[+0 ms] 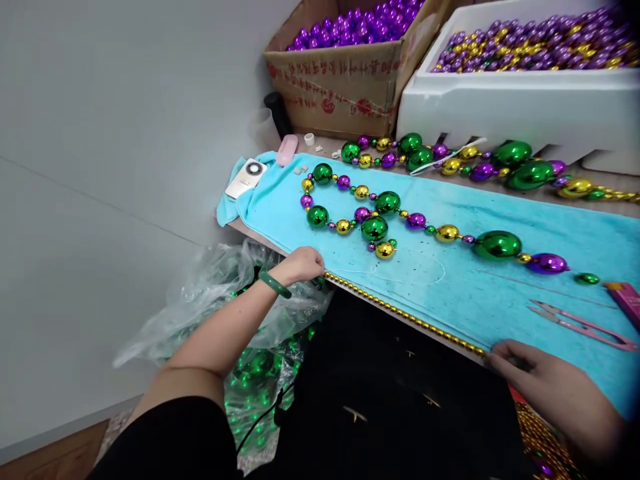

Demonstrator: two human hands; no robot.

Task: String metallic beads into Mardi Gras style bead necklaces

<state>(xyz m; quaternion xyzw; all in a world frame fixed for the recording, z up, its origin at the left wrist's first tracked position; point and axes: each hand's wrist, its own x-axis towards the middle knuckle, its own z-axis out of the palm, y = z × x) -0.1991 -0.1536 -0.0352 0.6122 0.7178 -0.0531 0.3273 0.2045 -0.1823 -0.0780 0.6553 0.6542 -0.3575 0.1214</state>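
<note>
Small bead workshop by our read; could be a room in a home, we can't tell.
What we go by: bulk stock around a work table (327,141). Cardboard box (333,87) full of loose purple beads (357,27), white foam box (500,100) heaped with mostly purple and gold ones, clear plastic bag (190,287) with green beads (260,360) below table height. On the turquoise towel (465,207) we see a mixed bead chain (415,221) and pink snips (585,325); strand of small gold beads (403,311) along the table's front edge. Homey side we note: towel as work surface, phone (247,179) on it, plain pale wall (125,120).
</note>
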